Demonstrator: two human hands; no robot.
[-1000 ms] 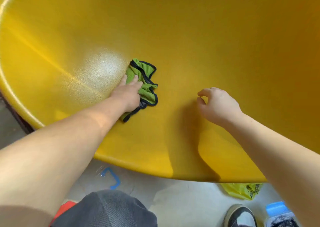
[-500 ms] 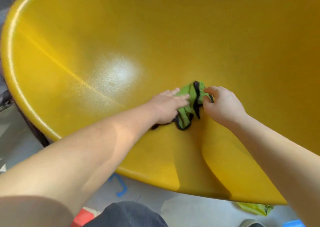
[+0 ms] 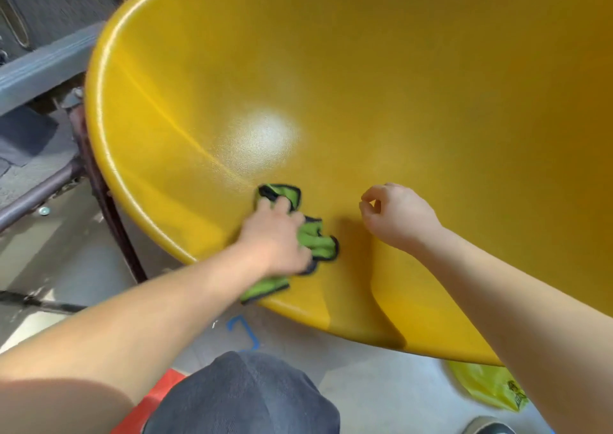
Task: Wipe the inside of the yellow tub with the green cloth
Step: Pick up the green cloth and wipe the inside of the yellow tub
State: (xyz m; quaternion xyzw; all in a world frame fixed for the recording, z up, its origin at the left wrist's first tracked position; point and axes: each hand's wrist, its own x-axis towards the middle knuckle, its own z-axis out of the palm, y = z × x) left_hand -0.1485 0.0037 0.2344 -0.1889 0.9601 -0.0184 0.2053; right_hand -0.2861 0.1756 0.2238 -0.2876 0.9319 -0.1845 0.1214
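The big yellow tub (image 3: pixel 414 85) is tilted toward me and fills most of the view. My left hand (image 3: pixel 277 236) presses a crumpled green cloth (image 3: pixel 315 239) with a dark edge against the tub's inner wall near the lower rim. Part of the cloth hangs out from under my palm at the lower left. My right hand (image 3: pixel 399 216) rests on the inner wall to the right of the cloth, apart from it, fingers loosely curled and holding nothing.
A dark metal frame (image 3: pixel 109 208) and grey steps (image 3: pixel 43 65) stand to the tub's left. On the pale floor lie a blue tape mark (image 3: pixel 245 332), a yellow plastic bag (image 3: pixel 491 389) and a red object (image 3: pixel 159 397). My knee in dark shorts (image 3: pixel 245 397) is at the bottom.
My left hand slid the cloth back leftward and down toward the rim. My right hand, touching the cloth half a second ago, is now apart from it. The view shifted left.
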